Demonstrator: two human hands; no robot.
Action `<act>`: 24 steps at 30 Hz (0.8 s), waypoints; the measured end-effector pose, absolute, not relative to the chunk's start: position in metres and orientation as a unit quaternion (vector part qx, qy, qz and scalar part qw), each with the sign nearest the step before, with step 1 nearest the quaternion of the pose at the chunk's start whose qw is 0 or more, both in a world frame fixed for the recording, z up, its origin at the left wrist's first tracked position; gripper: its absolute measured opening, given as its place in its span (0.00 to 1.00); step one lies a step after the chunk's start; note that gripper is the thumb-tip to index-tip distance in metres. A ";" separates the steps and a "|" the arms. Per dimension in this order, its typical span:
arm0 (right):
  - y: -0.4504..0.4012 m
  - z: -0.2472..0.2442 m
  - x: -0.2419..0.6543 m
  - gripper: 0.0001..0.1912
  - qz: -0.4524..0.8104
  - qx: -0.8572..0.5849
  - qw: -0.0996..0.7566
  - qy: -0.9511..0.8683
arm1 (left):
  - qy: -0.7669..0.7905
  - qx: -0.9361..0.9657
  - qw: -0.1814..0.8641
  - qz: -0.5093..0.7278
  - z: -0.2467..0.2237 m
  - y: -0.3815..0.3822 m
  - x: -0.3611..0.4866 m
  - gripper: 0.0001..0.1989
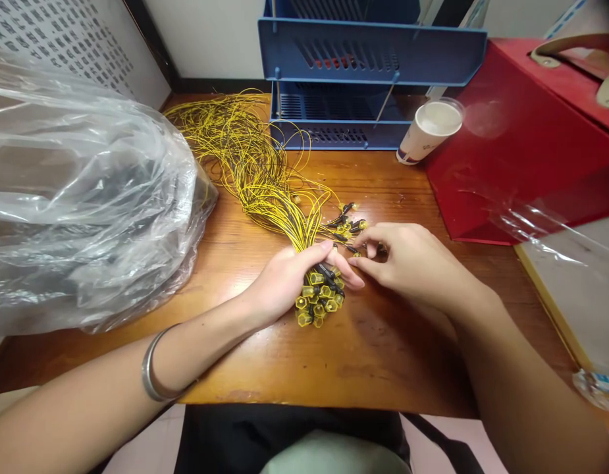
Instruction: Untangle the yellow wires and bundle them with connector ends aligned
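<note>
My left hand (304, 270) is closed around a bundle of thin yellow and black wires (284, 220). Out of the fist, toward the table's front edge, stick several clear yellowish six-sided wire connectors (317, 296) with black sleeves. Just to the right, my right hand (407, 260) has thumb and forefinger curled in a pinch around a single wire connector (357, 254); its fingertips are near the left fingers. Beyond the right hand, several loose connectors (351, 224) lie on the wood. The wires' far ends trail in a tangle toward the back left.
A large clear plastic bag (97, 217) with dark contents fills the left side. Blue stacked trays (373, 52) stand at the back, with a tilted-looking paper cup (427, 131) beside them. At right stands a red box (521, 145) with a handle. All rest on a wooden table (383, 355).
</note>
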State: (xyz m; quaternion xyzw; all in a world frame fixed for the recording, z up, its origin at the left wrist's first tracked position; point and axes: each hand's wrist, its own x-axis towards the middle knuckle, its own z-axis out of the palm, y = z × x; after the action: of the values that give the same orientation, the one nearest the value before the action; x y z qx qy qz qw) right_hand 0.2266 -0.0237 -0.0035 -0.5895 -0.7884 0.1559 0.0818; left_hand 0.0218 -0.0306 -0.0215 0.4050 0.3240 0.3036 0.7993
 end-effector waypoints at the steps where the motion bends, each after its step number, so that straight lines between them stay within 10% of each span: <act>1: -0.024 -0.003 0.226 0.06 0.162 -0.591 0.084 -0.786 | 0.326 0.403 0.800 0.302 -0.022 -0.031 0.022 0.23; 16: -0.037 0.023 0.216 0.07 0.521 -0.519 0.331 -0.592 | 0.319 0.390 0.813 0.291 -0.023 -0.031 0.022 0.23; 24: -0.041 0.017 0.206 0.08 0.516 -0.528 0.361 -0.570 | 0.292 0.389 0.823 0.291 -0.023 -0.031 0.021 0.26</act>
State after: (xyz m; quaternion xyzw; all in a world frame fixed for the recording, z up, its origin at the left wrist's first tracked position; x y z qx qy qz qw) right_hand 0.2060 -0.0409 0.0166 -0.5280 -0.5704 0.5156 0.3606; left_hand 0.0208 -0.0308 -0.0227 0.3895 0.2925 0.2914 0.8233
